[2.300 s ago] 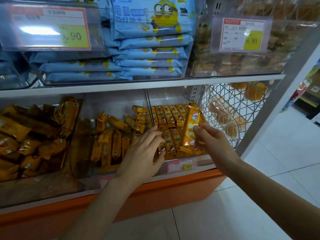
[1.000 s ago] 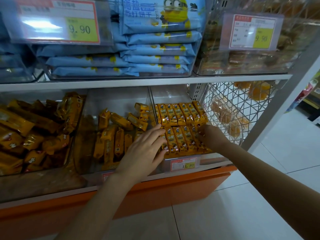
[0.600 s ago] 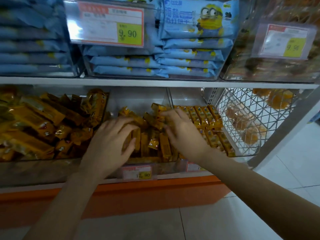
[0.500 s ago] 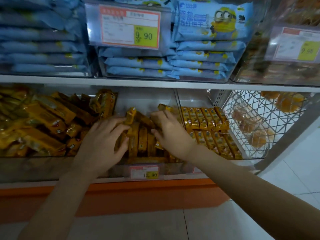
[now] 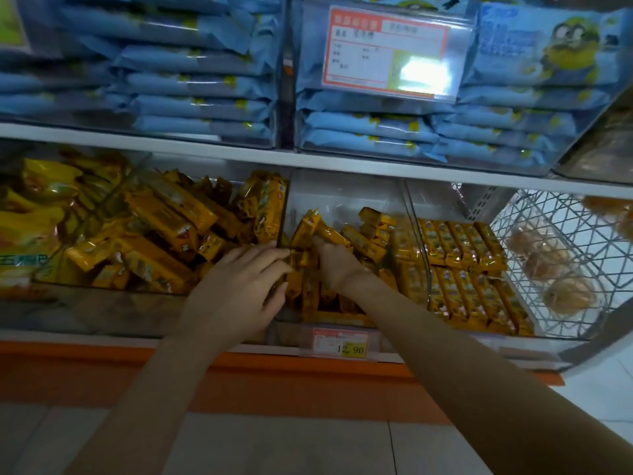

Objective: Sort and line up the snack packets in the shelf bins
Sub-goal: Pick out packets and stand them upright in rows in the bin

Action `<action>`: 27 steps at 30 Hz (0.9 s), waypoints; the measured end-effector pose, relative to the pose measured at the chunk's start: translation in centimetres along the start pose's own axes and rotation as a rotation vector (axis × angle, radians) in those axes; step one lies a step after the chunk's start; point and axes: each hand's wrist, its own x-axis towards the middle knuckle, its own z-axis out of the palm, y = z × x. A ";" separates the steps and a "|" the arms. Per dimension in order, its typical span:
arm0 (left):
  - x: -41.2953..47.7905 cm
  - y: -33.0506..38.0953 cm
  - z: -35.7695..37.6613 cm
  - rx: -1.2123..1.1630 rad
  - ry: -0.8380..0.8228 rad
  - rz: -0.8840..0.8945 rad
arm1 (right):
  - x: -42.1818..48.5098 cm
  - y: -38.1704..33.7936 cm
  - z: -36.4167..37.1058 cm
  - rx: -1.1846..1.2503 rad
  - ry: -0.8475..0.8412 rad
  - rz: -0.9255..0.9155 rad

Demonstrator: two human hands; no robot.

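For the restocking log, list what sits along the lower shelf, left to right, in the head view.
large yellow bags → bin of jumbled yellow packets → middle bin, part sorted → bin of lined-up packets → wire basket

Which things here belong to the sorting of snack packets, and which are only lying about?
Job: left hand; right hand; jumbled orange packets in the middle bin; lined-up packets in the right bin.
Just there: blue packs on the upper shelf; wire basket of buns; price tag.
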 end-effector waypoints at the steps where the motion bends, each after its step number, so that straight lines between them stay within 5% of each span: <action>1: 0.0 0.0 0.0 -0.001 -0.001 -0.001 | 0.0 0.0 0.0 -0.004 0.017 -0.018; 11: 0.0 0.3 -0.4 -0.050 -0.010 -0.031 | -5.0 0.3 -4.5 0.238 0.251 -0.092; 16: 0.1 1.2 -1.2 -0.130 0.065 -0.159 | -8.7 -0.5 -6.4 0.789 0.105 -0.034; 27: 0.3 2.4 -1.1 -0.517 0.070 -0.254 | -11.6 -3.1 -7.7 0.939 0.140 -0.043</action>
